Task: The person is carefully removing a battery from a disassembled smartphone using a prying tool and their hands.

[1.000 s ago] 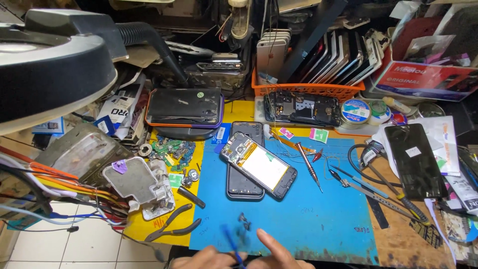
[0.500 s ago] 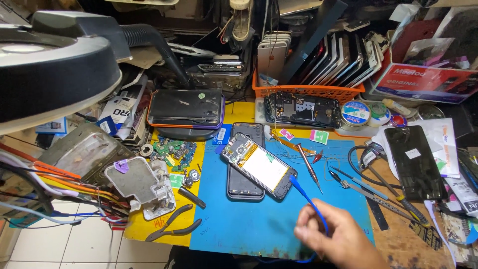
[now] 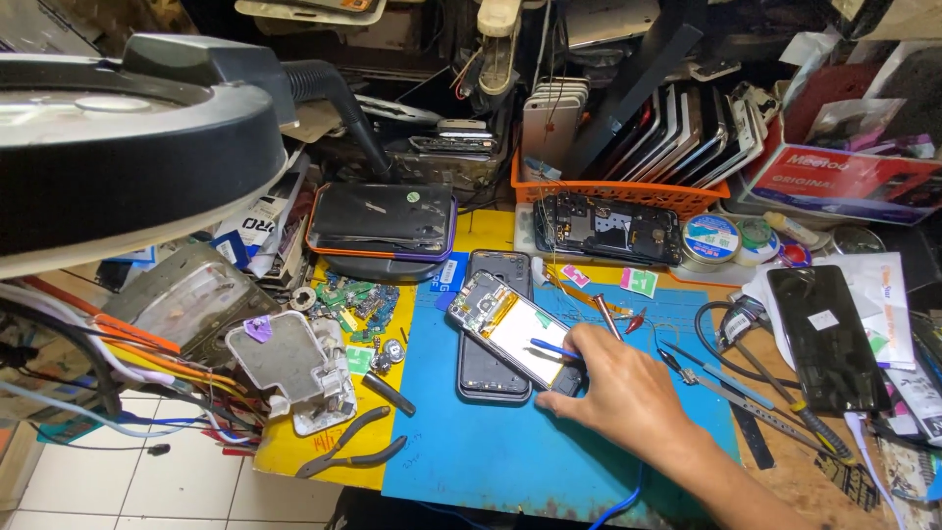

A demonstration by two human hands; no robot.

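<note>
**Blue tool on the opened phone**

We work at a cluttered repair bench with a blue mat (image 3: 510, 442), a round lamp (image 3: 118, 147) at ten o'clock and an orange basket (image 3: 628, 191) of phones at twelve. Our right hand (image 3: 613, 388) grasps a thin blue tool (image 3: 554, 347), its tip touching the opened phone (image 3: 510, 329), which lies at ten o'clock from the hand atop another phone (image 3: 486, 378).

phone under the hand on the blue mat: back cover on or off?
Off. The phone lies open-side up, with circuit board and pale battery exposed. The right hand holds a blue tool over it.
</note>
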